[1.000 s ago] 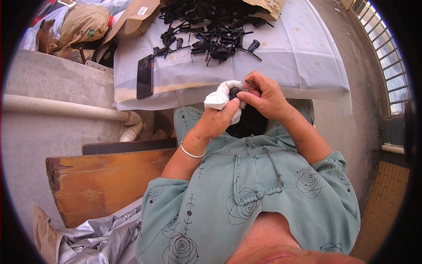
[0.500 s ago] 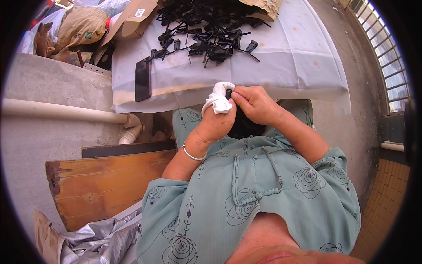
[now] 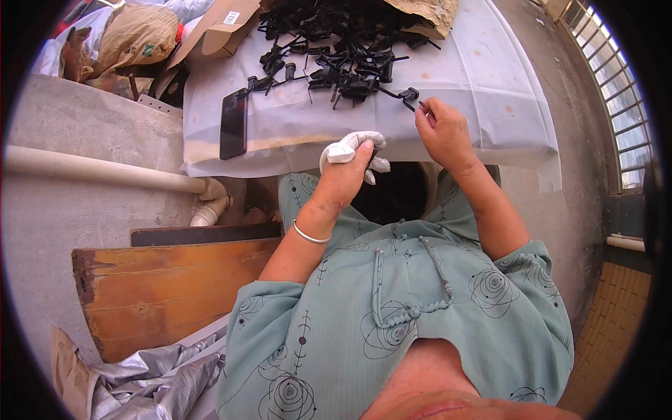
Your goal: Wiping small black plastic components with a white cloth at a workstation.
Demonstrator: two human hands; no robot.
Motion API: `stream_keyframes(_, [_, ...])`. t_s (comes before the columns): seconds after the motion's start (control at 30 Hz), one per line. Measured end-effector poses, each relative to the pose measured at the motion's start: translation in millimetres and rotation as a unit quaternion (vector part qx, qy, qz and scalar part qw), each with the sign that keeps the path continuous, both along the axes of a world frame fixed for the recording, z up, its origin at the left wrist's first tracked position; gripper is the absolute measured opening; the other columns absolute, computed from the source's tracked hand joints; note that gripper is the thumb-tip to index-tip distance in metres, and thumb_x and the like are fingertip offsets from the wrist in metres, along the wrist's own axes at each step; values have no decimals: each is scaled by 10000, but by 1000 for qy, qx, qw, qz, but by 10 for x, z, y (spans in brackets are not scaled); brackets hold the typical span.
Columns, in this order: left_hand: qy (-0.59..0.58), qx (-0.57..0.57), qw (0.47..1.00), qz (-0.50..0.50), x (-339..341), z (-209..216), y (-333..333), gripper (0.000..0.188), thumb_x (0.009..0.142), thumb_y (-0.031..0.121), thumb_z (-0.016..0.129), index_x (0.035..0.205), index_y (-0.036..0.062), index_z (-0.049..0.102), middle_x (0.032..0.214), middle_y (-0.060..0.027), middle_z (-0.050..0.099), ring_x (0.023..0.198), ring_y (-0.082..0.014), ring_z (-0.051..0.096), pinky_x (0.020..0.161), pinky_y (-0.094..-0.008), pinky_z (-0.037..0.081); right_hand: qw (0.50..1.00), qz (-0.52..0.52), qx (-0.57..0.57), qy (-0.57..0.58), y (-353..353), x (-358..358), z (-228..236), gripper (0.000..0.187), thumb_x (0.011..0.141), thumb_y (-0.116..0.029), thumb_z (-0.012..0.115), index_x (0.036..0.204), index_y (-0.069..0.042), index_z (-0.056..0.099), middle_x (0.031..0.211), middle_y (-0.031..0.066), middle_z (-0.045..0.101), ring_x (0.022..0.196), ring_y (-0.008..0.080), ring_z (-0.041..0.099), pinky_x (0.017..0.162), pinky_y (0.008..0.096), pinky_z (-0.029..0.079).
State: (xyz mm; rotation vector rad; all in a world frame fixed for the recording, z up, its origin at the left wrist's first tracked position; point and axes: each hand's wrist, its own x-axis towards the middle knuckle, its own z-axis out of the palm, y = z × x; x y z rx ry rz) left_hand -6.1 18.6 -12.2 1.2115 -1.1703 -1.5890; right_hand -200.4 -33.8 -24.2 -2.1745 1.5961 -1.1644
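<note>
My left hand [image 3: 343,176] is closed just in front of the table edge, its fingers wrapped in white glove cloth [image 3: 364,138] and its thumb bare. Between thumb and cloth a bit of something small and black shows; the rest is hidden. Over the table's near side, my right hand [image 3: 448,136] pinches the thin end of a black plastic part [image 3: 409,95]. That part lies at the near right of a tangled heap of similar black parts [image 3: 350,66], which have thin arms and small blocky heads.
White sheeting covers the table [image 3: 483,91]. A dark phone [image 3: 234,126] lies at its left near edge. Cardboard [image 3: 220,31] and bags [image 3: 140,35] stand back left. Below are a white pipe [image 3: 105,168], a wooden board [image 3: 175,287] and a dark round opening [image 3: 395,199] between my knees.
My right hand has left my left hand and moved forward and right onto a black part, which has shifted slightly nearer. My left hand has turned a little, still closed.
</note>
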Motion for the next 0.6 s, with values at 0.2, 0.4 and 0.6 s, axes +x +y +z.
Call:
stream_keyframes(0.2, [71, -26, 997, -16, -92, -89, -9, 233, 903, 120, 490, 1117, 30, 500, 976, -67, 610, 852, -139, 596, 702, -258, 476, 972, 103, 43, -208, 462, 115, 128, 54, 804, -45, 592, 811, -18, 546, 560, 12, 420, 496, 88, 369, 469, 238, 328])
stream_keyframes(0.4, [24, -61, 997, 39, -21, -56, -13, 210, 910, 143, 482, 1088, 34, 508, 951, -59, 603, 806, -121, 577, 652, -242, 473, 965, 187, 11, -185, 509, 71, 127, 69, 791, -34, 604, 830, -27, 548, 625, 33, 468, 483, 115, 380, 466, 242, 338])
stream_keyframes(0.6, [348, 42, 934, -66, 59, -12, -17, 328, 894, 166, 532, 1199, 80, 447, 982, -94, 589, 653, -115, 531, 521, -236, 443, 961, 242, 5, -135, 501, 70, 74, 158, 749, -49, 646, 869, -29, 546, 624, 45, 447, 503, 140, 402, 469, 256, 345])
